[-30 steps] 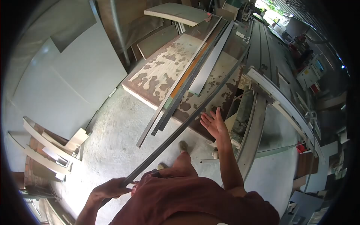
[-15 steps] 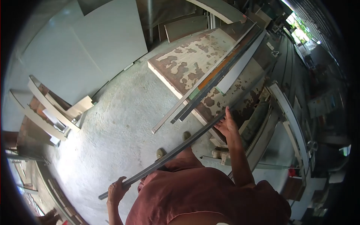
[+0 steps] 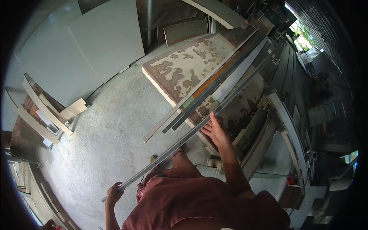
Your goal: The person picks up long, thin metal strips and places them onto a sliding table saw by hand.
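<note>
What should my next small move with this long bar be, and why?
Perhaps lower the bar onto the patchy table, beside the strips: the left hand holds it near one end, the open right hand meets it farther along, and its far stretch runs over the tabletop, roughly parallel to them.

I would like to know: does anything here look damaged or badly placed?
Yes, the tabletop looks damaged: brown blotches break up its pale surface, perhaps from wear or stains. Less odd, the strips lying on it stick out past its near edge, their ends uneven.
</note>
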Motion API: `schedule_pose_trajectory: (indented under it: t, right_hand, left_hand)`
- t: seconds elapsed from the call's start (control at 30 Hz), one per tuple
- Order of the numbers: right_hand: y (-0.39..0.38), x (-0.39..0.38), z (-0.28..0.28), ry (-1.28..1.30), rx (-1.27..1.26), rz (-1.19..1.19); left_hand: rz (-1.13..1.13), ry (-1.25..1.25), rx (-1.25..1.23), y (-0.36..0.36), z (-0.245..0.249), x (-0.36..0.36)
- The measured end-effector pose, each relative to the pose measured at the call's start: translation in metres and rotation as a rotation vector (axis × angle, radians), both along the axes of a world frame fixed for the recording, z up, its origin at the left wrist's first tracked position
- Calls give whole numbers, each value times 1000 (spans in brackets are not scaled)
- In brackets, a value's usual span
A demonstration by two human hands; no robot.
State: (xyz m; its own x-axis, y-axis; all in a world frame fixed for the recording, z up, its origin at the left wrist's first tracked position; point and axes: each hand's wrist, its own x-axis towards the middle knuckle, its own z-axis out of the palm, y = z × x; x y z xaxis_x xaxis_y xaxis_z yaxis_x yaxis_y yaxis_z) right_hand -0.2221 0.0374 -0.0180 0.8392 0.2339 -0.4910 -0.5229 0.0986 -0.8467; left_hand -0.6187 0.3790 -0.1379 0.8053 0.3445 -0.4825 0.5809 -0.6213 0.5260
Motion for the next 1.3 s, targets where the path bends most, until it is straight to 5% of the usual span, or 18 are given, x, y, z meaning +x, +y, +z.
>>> schedule_pose_trajectory:
  t: [0.23,0.43,0.5,0.67,0.77,0.97,1.3]
  right_hand:
    - [-26,116,26,-44,-58,24]
    - [-71,240,-9,143,-53,-127]
    - [-96,275,-37,215,-19,-5]
    - [-108,300,-61,183,-23,-135]
    - [-107,292,-47,-14,-251,-121]
    - [-102,231,-23,-326,-293,-23]
    - [-62,79,-20,-274,-218,38]
  left_hand:
    - [41,-2,22,-63,37,94]
    - [44,10,-31,-116,77,180]
    - [-18,-13,20,-126,77,195]
    - [20,12,-9,-147,82,223]
    - [9,-80,9,-156,88,244]
    - [-111,-399,48,-169,85,325]
    - [-332,-356,126,-190,85,419]
